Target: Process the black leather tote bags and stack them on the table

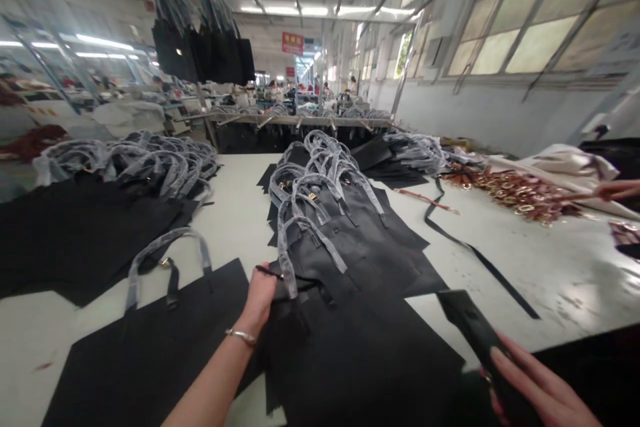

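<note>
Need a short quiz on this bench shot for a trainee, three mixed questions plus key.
1. Multiple choice: where does the long loose black strap lie, seen from the person's side, relative to the middle stack of black bag panels?
A) Left of it
B) Right of it
C) On top of it
2. True or false: the right hand holds a dark, elongated item.
3. Fill in: the left hand holds a thin black strap, and its wrist wears a metal ____.

Key: 1 B; 2 true; 3 bracelet.
</note>
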`<state>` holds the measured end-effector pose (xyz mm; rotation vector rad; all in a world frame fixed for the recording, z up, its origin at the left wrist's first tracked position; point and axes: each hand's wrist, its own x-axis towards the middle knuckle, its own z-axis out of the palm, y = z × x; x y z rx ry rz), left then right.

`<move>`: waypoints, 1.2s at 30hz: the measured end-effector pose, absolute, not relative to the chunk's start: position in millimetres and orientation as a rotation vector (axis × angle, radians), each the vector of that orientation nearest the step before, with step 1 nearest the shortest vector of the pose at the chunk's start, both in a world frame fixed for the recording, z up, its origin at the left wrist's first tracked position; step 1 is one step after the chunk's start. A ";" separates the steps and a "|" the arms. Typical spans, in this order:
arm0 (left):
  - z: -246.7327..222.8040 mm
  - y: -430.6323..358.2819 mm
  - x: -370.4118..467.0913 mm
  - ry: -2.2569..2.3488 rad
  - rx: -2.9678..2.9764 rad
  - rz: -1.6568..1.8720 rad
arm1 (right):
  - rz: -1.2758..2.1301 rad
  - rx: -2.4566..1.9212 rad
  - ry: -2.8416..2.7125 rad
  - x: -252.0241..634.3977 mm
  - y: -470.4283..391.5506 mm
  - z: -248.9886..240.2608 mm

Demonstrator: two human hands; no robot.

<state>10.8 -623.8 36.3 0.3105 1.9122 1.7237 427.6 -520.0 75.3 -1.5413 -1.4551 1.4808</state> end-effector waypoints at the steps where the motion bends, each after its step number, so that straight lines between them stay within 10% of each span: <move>1: 36.8 -630.1 16.1 2.082 0.379 1.791 | 1.582 -1.520 -1.466 413.0 -522.2 75.9; 13: -16.2 -662.5 148.3 2.105 1.914 0.772 | 2.104 -1.337 -1.853 306.7 -500.5 62.2; 36: -15.7 -667.1 148.6 2.094 1.985 0.838 | 1.857 -1.200 -1.996 259.5 -503.9 70.1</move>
